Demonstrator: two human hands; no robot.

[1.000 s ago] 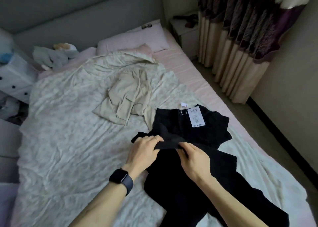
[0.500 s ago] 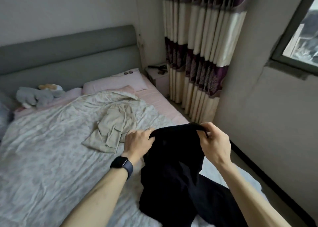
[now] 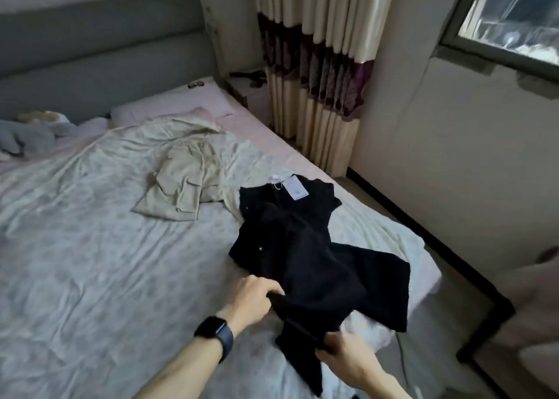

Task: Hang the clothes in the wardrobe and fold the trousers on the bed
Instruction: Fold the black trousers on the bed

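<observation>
Black trousers (image 3: 305,247) lie crumpled on the right side of the bed (image 3: 90,262), close to its edge. The likely trouble, as I judge it, is a crooked fold, or the loose leg sliding off the mattress, because the cloth is twisted and held only at its near end. The left hand (image 3: 254,295) pinches the near edge with curled fingers. The right hand (image 3: 348,359) grips a lower fold just beside it. The rest stretches away from both hands toward a white tag (image 3: 295,188). Beige cargo trousers (image 3: 184,190) lie beyond.

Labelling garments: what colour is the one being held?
Plain black; the trousers show best in the head view.
</observation>
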